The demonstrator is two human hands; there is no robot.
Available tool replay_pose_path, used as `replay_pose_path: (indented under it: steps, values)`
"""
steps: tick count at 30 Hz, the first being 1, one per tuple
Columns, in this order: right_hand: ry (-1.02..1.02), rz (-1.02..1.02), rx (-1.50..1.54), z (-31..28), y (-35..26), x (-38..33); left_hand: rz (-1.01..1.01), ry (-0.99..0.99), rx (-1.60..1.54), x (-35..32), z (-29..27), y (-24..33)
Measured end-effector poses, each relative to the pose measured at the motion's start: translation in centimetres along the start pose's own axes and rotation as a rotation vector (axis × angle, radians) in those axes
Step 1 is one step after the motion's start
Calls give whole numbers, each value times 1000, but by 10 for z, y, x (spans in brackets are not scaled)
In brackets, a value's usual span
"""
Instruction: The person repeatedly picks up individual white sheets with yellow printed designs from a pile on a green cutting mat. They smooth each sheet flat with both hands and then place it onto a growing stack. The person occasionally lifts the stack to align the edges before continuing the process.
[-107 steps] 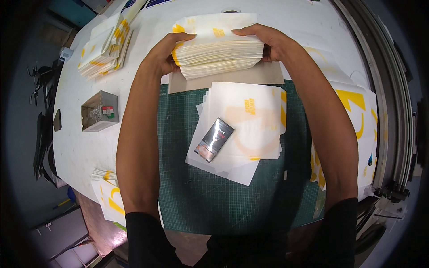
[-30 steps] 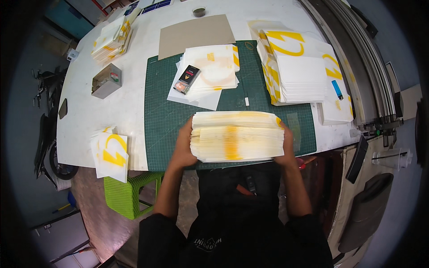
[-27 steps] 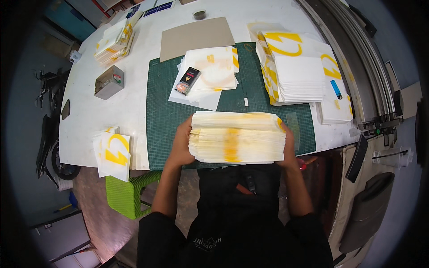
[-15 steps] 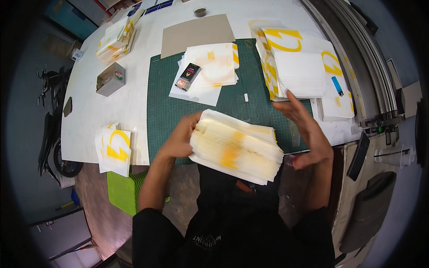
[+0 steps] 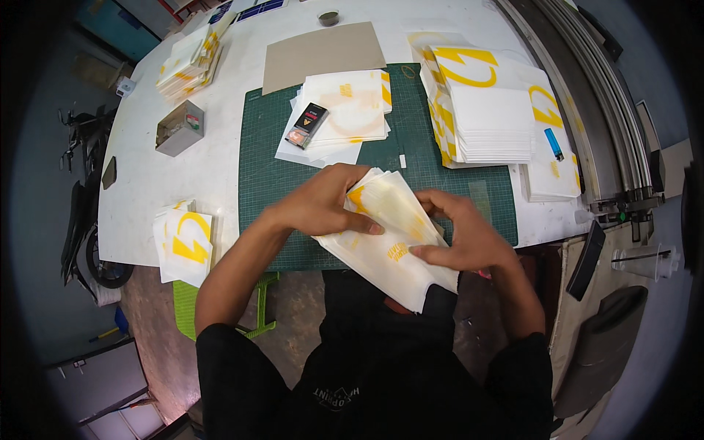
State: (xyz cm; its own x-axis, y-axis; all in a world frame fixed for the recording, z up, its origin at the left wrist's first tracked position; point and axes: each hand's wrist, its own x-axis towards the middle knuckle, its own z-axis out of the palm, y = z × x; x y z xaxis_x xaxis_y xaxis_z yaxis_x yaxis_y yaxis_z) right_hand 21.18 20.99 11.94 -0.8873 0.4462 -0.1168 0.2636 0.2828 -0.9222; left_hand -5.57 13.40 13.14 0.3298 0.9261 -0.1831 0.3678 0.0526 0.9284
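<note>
A stack of white paper bags point(image 5: 396, 213) with yellow print is held tilted above the front edge of the green cutting mat point(image 5: 279, 191). My left hand point(image 5: 323, 202) grips its upper left side, thumb lying across the top face and fingers hidden behind. On the right side, my right hand point(image 5: 466, 231) closes round the stack with its thumb pressed on the printed face. A notch shows at the stack's lower edge, over my lap. Beyond it on the mat lies a pile of similar bags point(image 5: 352, 110) with a small black box point(image 5: 306, 125) on top.
A tall stack of white and yellow bags point(image 5: 491, 125) stands at the right, near a blue lighter point(image 5: 554, 144). Grey cardboard point(image 5: 323, 55) lies behind the mat. To the left are a small open box point(image 5: 180, 128), a phone point(image 5: 109, 173) and more bags point(image 5: 187, 242) at the table edge.
The stack has turned from lying crosswise to a steep tilt, with its printed face showing. My right hand has come in from the open and taken hold; my left hand has shifted onto the top.
</note>
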Motion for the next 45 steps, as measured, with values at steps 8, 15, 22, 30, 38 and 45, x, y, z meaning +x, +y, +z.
replay_pose_path:
  steps: [8, 15, 22, 30, 38, 45]
  values:
    - [-24, 112, 578, 5, 33, -6, -253, -280, 84, 32, -14, 9]
    - [32, 198, 839, 6, 47, -10, -249, -181, -357, 40, -28, -9]
    - [219, 132, 1096, 14, 70, -15, -150, 476, -975, 9, 14, -63]
    - [443, 87, 769, 32, 73, 8, 100, 434, -678, -13, 90, -87]
    - [476, -163, 673, 38, 60, 12, 114, 610, -631, -10, 84, -47]
    - [444, -310, 376, 46, 95, 4, 216, 598, -194, -15, 99, -92]
